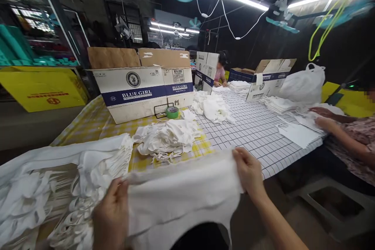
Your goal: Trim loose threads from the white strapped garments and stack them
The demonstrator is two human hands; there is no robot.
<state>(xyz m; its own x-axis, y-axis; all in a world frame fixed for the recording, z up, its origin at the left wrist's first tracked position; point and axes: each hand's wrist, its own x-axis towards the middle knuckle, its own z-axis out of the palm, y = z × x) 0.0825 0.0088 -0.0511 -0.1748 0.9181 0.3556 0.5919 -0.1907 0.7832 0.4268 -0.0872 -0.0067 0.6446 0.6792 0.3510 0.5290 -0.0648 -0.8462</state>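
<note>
A white piece of cloth (pixel 184 187) is stretched out between my hands at the table's near edge, blurred in parts by motion. My left hand (pixel 113 211) pinches its left edge, and my right hand (pixel 249 172) grips the upper right corner. Just beyond the cloth lies a crumpled heap of white fabric pieces (pixel 170 136) on the yellow checked tablecloth (pixel 96 119). To the left of my left hand, a thick stack of white pieces (pixel 102 156) hangs over the table edge, its strap-like ends dangling.
A large Blue Girl carton (pixel 143 93) stands behind the heap, with green tape (pixel 172 112) before it. Another white heap (pixel 212 107) lies on the grid-patterned cloth (pixel 234 136). At right, a co-worker's hands (pixel 325 119) touch white pieces near a stool (pixel 334 203); another person sits farther back.
</note>
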